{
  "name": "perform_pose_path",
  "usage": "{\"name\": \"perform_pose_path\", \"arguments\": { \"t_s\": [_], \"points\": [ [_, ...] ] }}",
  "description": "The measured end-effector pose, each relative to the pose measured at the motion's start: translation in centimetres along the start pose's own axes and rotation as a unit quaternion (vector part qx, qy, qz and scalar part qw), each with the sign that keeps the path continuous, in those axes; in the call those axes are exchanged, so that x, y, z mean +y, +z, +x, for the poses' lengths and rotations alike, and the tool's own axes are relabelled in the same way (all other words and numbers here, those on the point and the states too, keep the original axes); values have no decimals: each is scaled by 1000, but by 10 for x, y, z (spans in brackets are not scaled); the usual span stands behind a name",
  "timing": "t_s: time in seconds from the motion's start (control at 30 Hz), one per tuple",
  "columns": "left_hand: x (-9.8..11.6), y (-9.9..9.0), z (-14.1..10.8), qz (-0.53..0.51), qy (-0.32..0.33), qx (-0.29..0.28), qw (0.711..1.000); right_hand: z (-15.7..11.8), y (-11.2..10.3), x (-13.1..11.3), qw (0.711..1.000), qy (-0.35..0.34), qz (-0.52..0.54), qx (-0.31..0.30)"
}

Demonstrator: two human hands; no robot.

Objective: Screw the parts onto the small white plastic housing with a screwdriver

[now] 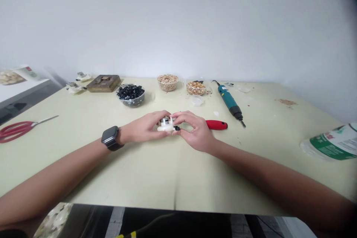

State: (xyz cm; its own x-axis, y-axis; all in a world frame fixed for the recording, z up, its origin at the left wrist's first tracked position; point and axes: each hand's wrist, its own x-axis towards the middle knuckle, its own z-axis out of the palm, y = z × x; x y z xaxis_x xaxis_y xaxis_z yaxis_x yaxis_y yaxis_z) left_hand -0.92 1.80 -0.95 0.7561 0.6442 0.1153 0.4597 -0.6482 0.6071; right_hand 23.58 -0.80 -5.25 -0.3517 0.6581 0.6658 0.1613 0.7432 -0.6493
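Between both hands, low over the table's middle, is a small white plastic part (164, 128) with a round silver metal piece (165, 121) on top. My left hand (147, 125), with a dark watch on its wrist, grips the white part from the left between thumb and fingers. My right hand (196, 130) pinches a small black piece (176, 128) at the part's right end; its fingertips also touch the white part. Just beyond the right hand lies a tool with a red handle (217, 125), its other end hidden behind that hand.
Tubs of black pieces (131, 95), beige pieces (167, 82) and orange-brown pieces (196, 88) stand at the back. A teal electric screwdriver (230, 101) lies right of them. Red-handled scissors (19, 130) and a brown metal block (103, 83) are left; a green-labelled bottle (333, 143) is right.
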Motion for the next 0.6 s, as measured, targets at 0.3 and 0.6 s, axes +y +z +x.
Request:
{"name": "perform_pose_path", "arguments": {
  "t_s": [0.3,0.6],
  "points": [
    [-8,1,3,-9,-1,-15,1000,0,4,1,999,47,1,4],
    [-15,9,-1,204,145,171,953,-2,5,2,997,74,-15,1]
  ]
}}
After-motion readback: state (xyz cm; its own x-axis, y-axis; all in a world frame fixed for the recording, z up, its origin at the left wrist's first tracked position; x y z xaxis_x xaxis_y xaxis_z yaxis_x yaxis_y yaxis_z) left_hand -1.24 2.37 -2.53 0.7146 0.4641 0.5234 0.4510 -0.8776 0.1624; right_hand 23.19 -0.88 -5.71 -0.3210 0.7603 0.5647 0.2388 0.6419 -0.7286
